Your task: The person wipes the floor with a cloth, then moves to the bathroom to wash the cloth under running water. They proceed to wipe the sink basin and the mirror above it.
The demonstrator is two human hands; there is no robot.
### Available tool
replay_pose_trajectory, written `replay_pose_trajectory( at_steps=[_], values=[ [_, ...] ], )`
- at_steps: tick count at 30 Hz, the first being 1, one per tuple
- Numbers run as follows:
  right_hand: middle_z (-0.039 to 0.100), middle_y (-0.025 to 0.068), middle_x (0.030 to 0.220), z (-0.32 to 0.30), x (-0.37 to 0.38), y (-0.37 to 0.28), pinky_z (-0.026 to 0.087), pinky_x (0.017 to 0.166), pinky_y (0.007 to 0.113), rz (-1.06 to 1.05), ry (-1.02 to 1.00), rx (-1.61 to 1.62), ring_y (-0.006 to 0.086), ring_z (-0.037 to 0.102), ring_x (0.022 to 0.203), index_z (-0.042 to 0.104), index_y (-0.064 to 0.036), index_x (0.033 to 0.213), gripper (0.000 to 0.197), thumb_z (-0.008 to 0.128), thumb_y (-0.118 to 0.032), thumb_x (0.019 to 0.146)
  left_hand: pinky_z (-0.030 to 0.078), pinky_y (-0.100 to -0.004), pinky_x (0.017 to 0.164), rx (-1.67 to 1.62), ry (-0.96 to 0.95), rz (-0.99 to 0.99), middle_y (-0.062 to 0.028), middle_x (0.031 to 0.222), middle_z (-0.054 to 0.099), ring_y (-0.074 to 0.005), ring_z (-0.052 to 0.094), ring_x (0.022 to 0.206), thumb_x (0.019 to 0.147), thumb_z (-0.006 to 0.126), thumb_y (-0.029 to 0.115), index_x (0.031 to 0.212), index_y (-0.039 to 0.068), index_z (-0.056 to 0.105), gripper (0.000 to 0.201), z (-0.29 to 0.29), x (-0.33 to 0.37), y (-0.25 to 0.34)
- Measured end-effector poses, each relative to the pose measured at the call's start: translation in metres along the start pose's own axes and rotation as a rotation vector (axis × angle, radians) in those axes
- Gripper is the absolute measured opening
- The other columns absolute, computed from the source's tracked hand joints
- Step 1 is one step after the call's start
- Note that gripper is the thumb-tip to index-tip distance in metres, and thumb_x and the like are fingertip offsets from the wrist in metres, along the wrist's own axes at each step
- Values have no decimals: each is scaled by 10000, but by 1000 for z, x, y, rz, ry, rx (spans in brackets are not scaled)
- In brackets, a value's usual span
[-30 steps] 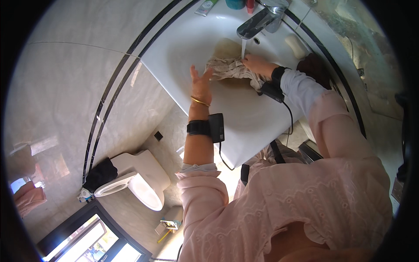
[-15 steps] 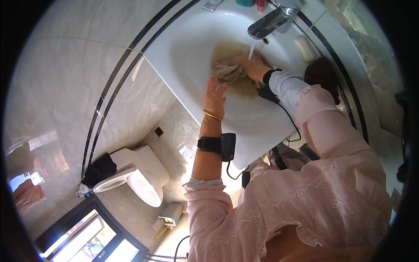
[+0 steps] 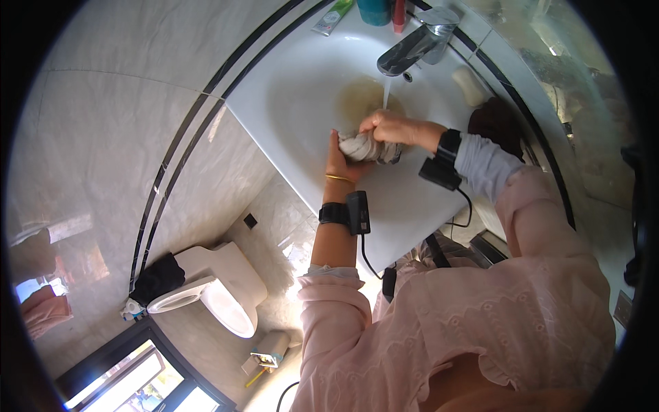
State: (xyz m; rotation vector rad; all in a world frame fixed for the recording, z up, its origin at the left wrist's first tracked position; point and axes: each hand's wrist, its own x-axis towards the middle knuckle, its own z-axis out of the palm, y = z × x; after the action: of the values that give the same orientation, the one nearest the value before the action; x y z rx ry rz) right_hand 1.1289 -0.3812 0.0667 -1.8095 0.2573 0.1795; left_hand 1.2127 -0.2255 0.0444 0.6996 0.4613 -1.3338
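Note:
A wet, bunched beige cloth (image 3: pixel 358 147) is held up over the white washbasin (image 3: pixel 288 89), nearer to me than the running stream. My left hand (image 3: pixel 341 163) cups it from the left and below, thumb up along its side. From above, my right hand (image 3: pixel 392 128) grips the cloth's top with curled fingers. Water falls from the chrome faucet (image 3: pixel 412 49) just beyond my right hand, into brownish water (image 3: pixel 360 96) at the basin's bottom. The underside of the cloth and some left fingers are hidden.
A bar of soap (image 3: pixel 468 86) and a dark cloth (image 3: pixel 495 125) lie on the basin's right edge. At the back stand a toothpaste tube (image 3: pixel 333 17), a teal cup (image 3: pixel 374 10) and a red tube (image 3: pixel 399 16). A toilet (image 3: pixel 226 288) is at the lower left.
The cloth has been lifted out of the brown water and drawn toward me. My left hand, earlier spread beside it, now holds it too. The brown water covers a smaller patch.

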Motion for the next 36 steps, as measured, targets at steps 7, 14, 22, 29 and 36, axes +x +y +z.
replay_pose_trajectory(
  at_steps=[7, 14, 22, 29, 36],
  values=[
    [514, 142, 1013, 51, -34, -50, 393, 855, 355, -213, 116, -111, 294, 487, 999, 576, -38, 985, 314, 550, -124, 685, 454, -334, 843, 1313, -214, 606, -56, 1007, 597, -214, 563, 940, 870, 451, 196, 993, 85, 570, 204, -35, 20, 5],
    [538, 146, 934, 70, -28, -55, 428, 789, 378, -217, 323, -135, 308, 530, 922, 577, -52, 929, 276, 547, -322, 875, 472, -368, 838, 390, -16, 313, -97, 1049, 571, -248, 561, 976, 867, 467, 239, 1059, 34, 520, 286, -16, 3, -9],
    [615, 179, 849, 38, -1, -19, 440, 741, 417, 66, 460, -315, 352, 573, 817, 599, -32, 896, 405, 393, -381, 896, 494, -408, 832, 473, 365, 420, -145, 1097, 541, -287, 557, 1018, 863, 485, 288, 1135, -24, 462, 415, 24, -24, -35],
    [627, 186, 891, -18, 19, 22, 443, 757, 400, 203, 181, -398, 350, 588, 826, 624, -56, 988, 441, 446, -442, 868, 441, -478, 897, 332, 15, 524, -130, 1171, 502, -304, 479, 1131, 860, 515, 217, 1143, 22, 462, 348, 17, -19, 12],
    [458, 219, 1199, -25, 10, 61, 349, 952, 432, 367, 294, -693, 367, 418, 1142, 416, -21, 1239, 657, 637, -396, 747, 272, -486, 1002, 593, 260, 549, -135, 1395, 313, -424, 290, 1257, 866, 537, 217, 1405, 149, 170, 656, 10, -35, 56]
  ],
)
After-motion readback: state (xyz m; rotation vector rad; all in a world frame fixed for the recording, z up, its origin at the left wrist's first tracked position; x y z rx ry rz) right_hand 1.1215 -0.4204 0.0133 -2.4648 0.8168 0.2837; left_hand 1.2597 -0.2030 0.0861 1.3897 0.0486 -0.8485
